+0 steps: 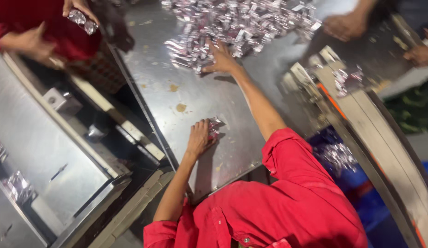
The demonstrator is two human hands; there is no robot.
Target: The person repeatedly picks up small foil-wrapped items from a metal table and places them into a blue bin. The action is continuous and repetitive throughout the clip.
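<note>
**Two hands working a pile of foil packets on a steel table**

Red sleeves [287, 202] are filling the bottom of my view, so that's where I'm starting. Both arms are reaching away from me across a scuffed steel table [200, 101] with a few brownish spots on it.

Closest in, my left hand [198, 138] is lying palm down on the table, fingers curled loosely against a small bunch of silver-and-pink wrapped packets [215, 127] that's touching the fingertips on their right side. I can't tell if the fingers are actually pinching the bunch or just pressing on it.

Farther out, my right hand [222, 58] is stretching to the near edge of a big heap of the same wrapped packets [241, 23]. Fingers are spread open and flat, resting on the edge of the heap, not gripping anything.

Off to the left a grey metal machine housing [44, 151] is sitting below table level. Off to the right a slanted metal chute [361, 119] is carrying a few more packets.

At the far edge other people are working too: someone in red at top left is holding a couple of packets in one hand [79, 10], and another person's hand [345, 25] is resting beside the heap at top right.
</note>
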